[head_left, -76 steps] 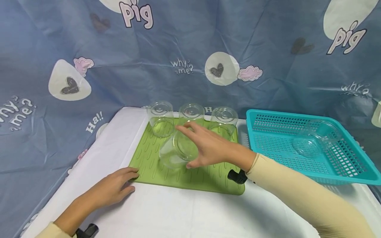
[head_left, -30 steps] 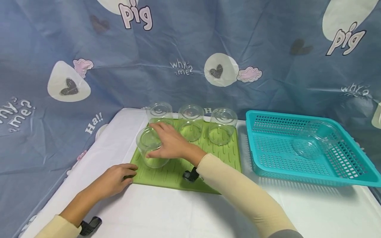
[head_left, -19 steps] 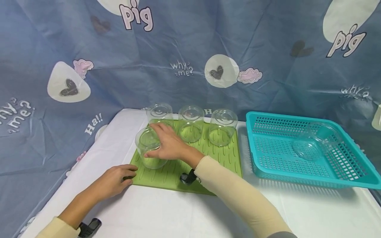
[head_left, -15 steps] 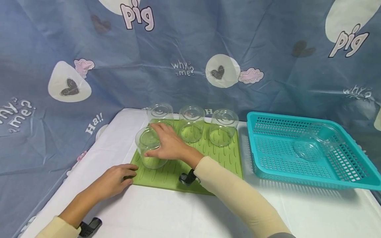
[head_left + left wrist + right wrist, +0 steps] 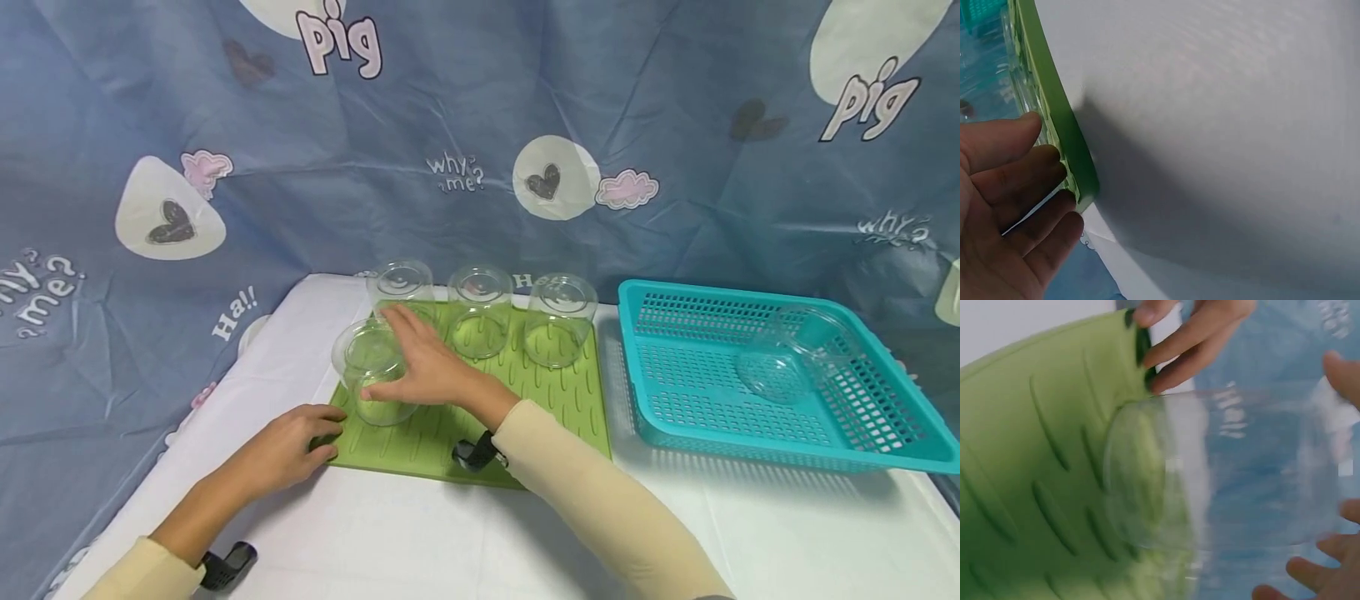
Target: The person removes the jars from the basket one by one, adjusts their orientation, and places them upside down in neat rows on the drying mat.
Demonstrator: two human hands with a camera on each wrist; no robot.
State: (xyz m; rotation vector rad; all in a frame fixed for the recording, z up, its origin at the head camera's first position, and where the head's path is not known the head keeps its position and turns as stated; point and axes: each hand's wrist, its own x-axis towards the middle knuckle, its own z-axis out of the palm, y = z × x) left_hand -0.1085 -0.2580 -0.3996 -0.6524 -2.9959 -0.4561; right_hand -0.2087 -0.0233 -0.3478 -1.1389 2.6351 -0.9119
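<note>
1. The right hand [image 5: 427,367] has its grip around a clear glass [image 5: 371,371], with the thumb on the near side and the fingers over the far side.
2. This glass stands upside down on the front left part of the green mat [image 5: 525,400], close to the left corner; in the right wrist view its open rim [image 5: 1141,500] meets the ribbed mat surface [image 5: 1029,487].
3. The left hand [image 5: 288,446] has its fingers bent over the near left corner of the mat, so its grip is on the mat edge [image 5: 1063,144].
4. Three other glasses [image 5: 480,312] stand upside down in one row at the back of the mat, apart from each other.
5. The mat lies on a white table [image 5: 420,533].
6. A turquoise basket [image 5: 885,450] stands on the table just beside the mat, on the right.
7. Inside the basket one more clear glass [image 5: 795,354] lies on its side.
</note>
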